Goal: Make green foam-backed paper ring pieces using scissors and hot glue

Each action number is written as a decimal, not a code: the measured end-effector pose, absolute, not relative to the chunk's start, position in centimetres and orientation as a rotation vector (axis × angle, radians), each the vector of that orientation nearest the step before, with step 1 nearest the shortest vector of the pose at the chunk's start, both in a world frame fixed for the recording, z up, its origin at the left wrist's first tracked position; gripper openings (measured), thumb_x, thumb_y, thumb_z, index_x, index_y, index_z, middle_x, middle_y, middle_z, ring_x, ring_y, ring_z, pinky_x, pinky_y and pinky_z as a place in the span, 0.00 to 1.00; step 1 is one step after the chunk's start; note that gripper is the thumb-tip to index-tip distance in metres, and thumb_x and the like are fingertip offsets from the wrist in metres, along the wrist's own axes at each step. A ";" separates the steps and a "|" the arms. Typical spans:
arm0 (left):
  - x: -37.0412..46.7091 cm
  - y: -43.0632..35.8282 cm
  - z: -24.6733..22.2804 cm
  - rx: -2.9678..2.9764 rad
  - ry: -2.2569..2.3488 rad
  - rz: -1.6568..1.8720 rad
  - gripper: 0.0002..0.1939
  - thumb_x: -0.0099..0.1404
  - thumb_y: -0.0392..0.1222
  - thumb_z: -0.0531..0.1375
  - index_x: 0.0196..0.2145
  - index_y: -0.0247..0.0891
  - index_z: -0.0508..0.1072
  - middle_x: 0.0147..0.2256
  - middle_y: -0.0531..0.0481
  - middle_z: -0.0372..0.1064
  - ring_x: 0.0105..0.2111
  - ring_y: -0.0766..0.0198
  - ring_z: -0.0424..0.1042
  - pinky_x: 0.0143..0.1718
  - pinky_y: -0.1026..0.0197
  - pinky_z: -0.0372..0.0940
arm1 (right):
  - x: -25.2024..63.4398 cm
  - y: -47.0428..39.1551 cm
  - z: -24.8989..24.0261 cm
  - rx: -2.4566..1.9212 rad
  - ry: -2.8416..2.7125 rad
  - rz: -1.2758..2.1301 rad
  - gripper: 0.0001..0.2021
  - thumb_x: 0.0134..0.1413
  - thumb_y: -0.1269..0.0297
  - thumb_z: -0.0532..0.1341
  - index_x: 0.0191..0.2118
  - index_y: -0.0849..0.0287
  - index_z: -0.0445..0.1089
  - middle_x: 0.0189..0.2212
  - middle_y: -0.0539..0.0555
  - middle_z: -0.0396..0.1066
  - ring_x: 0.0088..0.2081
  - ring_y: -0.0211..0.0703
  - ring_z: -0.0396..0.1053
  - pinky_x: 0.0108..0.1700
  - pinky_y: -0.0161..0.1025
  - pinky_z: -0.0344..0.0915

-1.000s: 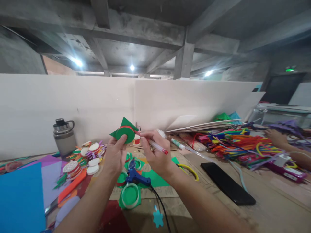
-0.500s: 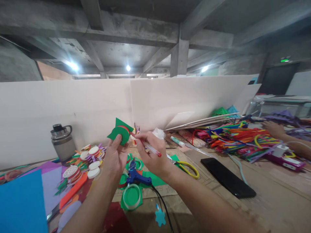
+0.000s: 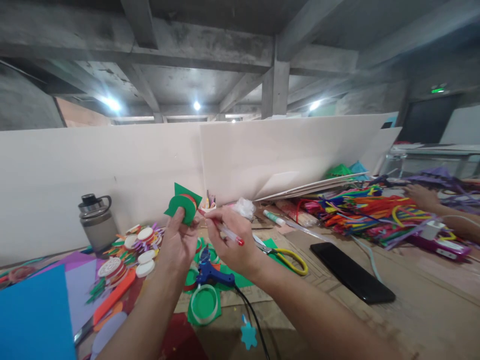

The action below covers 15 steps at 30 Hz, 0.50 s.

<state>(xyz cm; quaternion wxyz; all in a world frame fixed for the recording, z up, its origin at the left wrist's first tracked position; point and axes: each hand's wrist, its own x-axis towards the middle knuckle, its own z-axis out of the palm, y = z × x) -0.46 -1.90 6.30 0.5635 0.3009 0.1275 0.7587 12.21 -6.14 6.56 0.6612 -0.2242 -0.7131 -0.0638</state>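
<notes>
My left hand (image 3: 180, 236) pinches a round green paper disc with a red rim (image 3: 182, 206), its thumb flat on the face. Behind the disc sits a green paper square (image 3: 186, 190) whose corners stick out. My right hand (image 3: 233, 237) grips a red pen (image 3: 231, 234) with a clear barrel and red end cap. The pen's tip is close to the disc's right edge; whether it touches I cannot tell. Below the hands lies a blue hot glue gun (image 3: 213, 273) among green paper pieces. One of these carries a pale ring (image 3: 215, 304).
Left are a grey bottle (image 3: 98, 225), white-and-red discs (image 3: 112, 268), an orange cutter (image 3: 114, 295) and blue paper (image 3: 35, 317). Right are yellow-handled scissors (image 3: 290, 260), a glue stick (image 3: 274, 218), a black phone (image 3: 350, 271) and pipe cleaners (image 3: 375, 215). Another person's hand (image 3: 422, 196) reaches in there.
The green disc has turned slightly and shifted a little left in my left hand. My right hand with the pen has also moved slightly left.
</notes>
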 end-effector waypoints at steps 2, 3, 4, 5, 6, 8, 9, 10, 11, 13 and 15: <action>-0.6 -1.8 6.3 0.761 0.322 1.779 0.09 0.56 0.42 0.68 0.34 0.38 0.76 0.28 0.52 0.76 0.31 0.66 0.74 0.32 0.65 0.66 | 12.2 -6.2 6.6 -0.507 -1.618 -0.134 0.05 0.59 0.70 0.57 0.39 0.55 0.67 0.34 0.51 0.74 0.35 0.39 0.73 0.40 0.38 0.68; -0.7 -1.8 6.3 0.784 0.333 1.778 0.10 0.56 0.43 0.67 0.35 0.38 0.76 0.29 0.51 0.76 0.32 0.66 0.74 0.34 0.65 0.67 | 12.2 -6.3 6.7 -0.508 -1.618 -0.123 0.05 0.59 0.70 0.57 0.39 0.55 0.68 0.34 0.52 0.74 0.35 0.40 0.73 0.40 0.38 0.68; -0.8 -1.8 6.3 0.805 0.344 1.781 0.10 0.56 0.43 0.68 0.36 0.39 0.76 0.30 0.51 0.77 0.33 0.66 0.74 0.35 0.64 0.67 | 12.3 -6.4 6.8 -0.513 -1.614 -0.111 0.05 0.59 0.70 0.57 0.40 0.55 0.68 0.34 0.52 0.74 0.36 0.40 0.73 0.40 0.38 0.69; -0.9 -1.8 6.2 0.822 0.356 1.793 0.11 0.55 0.43 0.68 0.36 0.39 0.76 0.31 0.52 0.77 0.33 0.66 0.75 0.36 0.64 0.67 | 12.5 -6.5 6.9 -0.520 -1.605 -0.100 0.05 0.59 0.70 0.58 0.40 0.55 0.68 0.34 0.52 0.75 0.36 0.40 0.73 0.39 0.37 0.69; -1.0 -1.8 6.2 0.837 0.370 1.818 0.12 0.54 0.42 0.69 0.37 0.40 0.77 0.32 0.52 0.77 0.34 0.66 0.75 0.38 0.64 0.67 | 12.7 -6.6 7.1 -0.531 -1.587 -0.091 0.05 0.59 0.70 0.58 0.40 0.55 0.69 0.35 0.52 0.75 0.36 0.40 0.73 0.39 0.37 0.69; -1.2 -1.9 6.2 0.886 0.424 1.886 0.14 0.50 0.40 0.71 0.36 0.40 0.77 0.32 0.53 0.78 0.35 0.66 0.75 0.41 0.63 0.67 | 13.0 -6.8 7.4 -0.549 -1.531 -0.079 0.06 0.58 0.70 0.58 0.40 0.55 0.69 0.34 0.52 0.75 0.34 0.39 0.73 0.37 0.36 0.69; -1.3 -2.0 6.2 0.932 0.465 1.917 0.15 0.49 0.40 0.72 0.35 0.40 0.78 0.33 0.52 0.78 0.35 0.66 0.75 0.43 0.63 0.67 | 13.2 -6.8 7.5 -0.552 -1.503 -0.066 0.05 0.58 0.71 0.58 0.40 0.55 0.69 0.33 0.51 0.74 0.33 0.38 0.73 0.36 0.36 0.69; -1.3 -2.1 6.2 0.997 0.514 1.941 0.15 0.48 0.40 0.72 0.35 0.39 0.78 0.33 0.52 0.79 0.36 0.65 0.76 0.45 0.62 0.67 | 13.4 -6.9 7.7 -0.549 -1.479 -0.049 0.05 0.58 0.71 0.58 0.39 0.55 0.68 0.32 0.50 0.73 0.31 0.37 0.73 0.34 0.35 0.69; -1.4 -2.3 6.2 1.072 0.570 1.960 0.14 0.48 0.40 0.72 0.35 0.38 0.79 0.33 0.51 0.79 0.37 0.63 0.76 0.46 0.60 0.67 | 13.5 -6.9 7.7 -0.542 -1.461 -0.032 0.05 0.59 0.71 0.58 0.39 0.55 0.68 0.31 0.50 0.73 0.29 0.37 0.72 0.33 0.35 0.69; -1.4 -2.8 6.1 1.234 0.686 1.965 0.13 0.51 0.41 0.71 0.36 0.38 0.79 0.35 0.49 0.79 0.38 0.61 0.76 0.47 0.59 0.66 | 13.5 -7.1 7.7 -0.532 -1.455 -0.007 0.04 0.59 0.70 0.58 0.39 0.55 0.68 0.30 0.49 0.72 0.27 0.36 0.71 0.31 0.34 0.68; -1.3 -3.4 6.1 1.366 0.780 1.951 0.12 0.53 0.42 0.69 0.36 0.38 0.80 0.36 0.48 0.79 0.39 0.60 0.76 0.46 0.58 0.67 | 13.4 -7.2 7.7 -0.535 -1.478 -0.022 0.05 0.59 0.70 0.58 0.40 0.55 0.68 0.29 0.48 0.71 0.27 0.36 0.70 0.30 0.34 0.68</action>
